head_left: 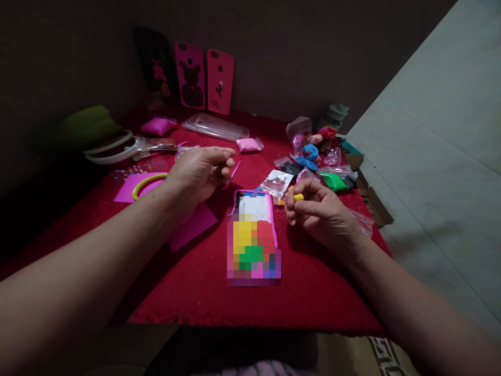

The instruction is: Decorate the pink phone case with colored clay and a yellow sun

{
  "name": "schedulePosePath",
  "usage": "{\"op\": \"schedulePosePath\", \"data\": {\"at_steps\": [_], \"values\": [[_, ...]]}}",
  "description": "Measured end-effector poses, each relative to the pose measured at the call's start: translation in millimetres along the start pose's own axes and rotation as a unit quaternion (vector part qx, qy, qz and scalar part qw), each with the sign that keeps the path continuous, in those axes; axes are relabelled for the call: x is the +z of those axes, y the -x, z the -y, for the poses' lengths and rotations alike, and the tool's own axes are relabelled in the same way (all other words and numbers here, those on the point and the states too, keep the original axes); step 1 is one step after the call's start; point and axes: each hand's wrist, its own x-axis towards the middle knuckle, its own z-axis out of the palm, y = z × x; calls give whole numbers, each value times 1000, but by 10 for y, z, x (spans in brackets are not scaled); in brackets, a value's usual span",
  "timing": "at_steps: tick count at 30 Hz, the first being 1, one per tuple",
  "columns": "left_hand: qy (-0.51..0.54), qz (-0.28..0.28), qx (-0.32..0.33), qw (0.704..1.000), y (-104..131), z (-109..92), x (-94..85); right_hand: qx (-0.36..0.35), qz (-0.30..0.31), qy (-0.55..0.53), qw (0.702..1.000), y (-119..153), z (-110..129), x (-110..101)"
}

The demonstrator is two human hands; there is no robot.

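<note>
My right hand (319, 211) holds a small lump of yellow clay (298, 197) between thumb and fingers, just right of the phone case. My left hand (205, 169) hovers over the table with its fingers curled together. A thin pink stick (236, 170) shows beside its fingertips; I cannot tell whether the hand holds it. Between and below my hands lies a phone case (256, 209) with a pink rim and a white upper part. Its lower part is covered by blurred blocks of yellow, red, green and blue.
Pink sheets (193, 227) and a yellow ring (139, 187) lie left on the red cloth (313, 292). Bagged clay (332, 181) is heaped at the right. Decorated phone cases (220, 81) lean on the back wall. Scissors (113, 149) with white handles lie left.
</note>
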Motion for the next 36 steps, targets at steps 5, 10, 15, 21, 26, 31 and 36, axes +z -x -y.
{"op": "schedulePosePath", "data": {"at_steps": [5, 10, 15, 21, 26, 31, 36], "values": [[15, -5, 11, 1000, 27, -17, 25, 13, 47, -18, 999, -7, 15, -14], [24, -9, 7, 1000, 32, -24, 35, 27, 60, -28, 997, -3, 8, -15], [29, -15, 1, 999, 33, -32, 48, 5, 12, -24, 1000, 8, 1, -2], [37, -10, -6, 999, 16, -15, 40, 6, 10, -11, 1000, 6, 8, 10], [42, -7, -7, 999, 41, -28, 51, 16, 45, -25, 999, -7, -3, -4], [43, -7, -4, 999, 58, -38, 73, -3, 37, -26, 999, -11, -24, -20], [48, -11, 4, 999, 35, -21, 73, -9, 29, -15, 999, 0, -17, -15]]}}
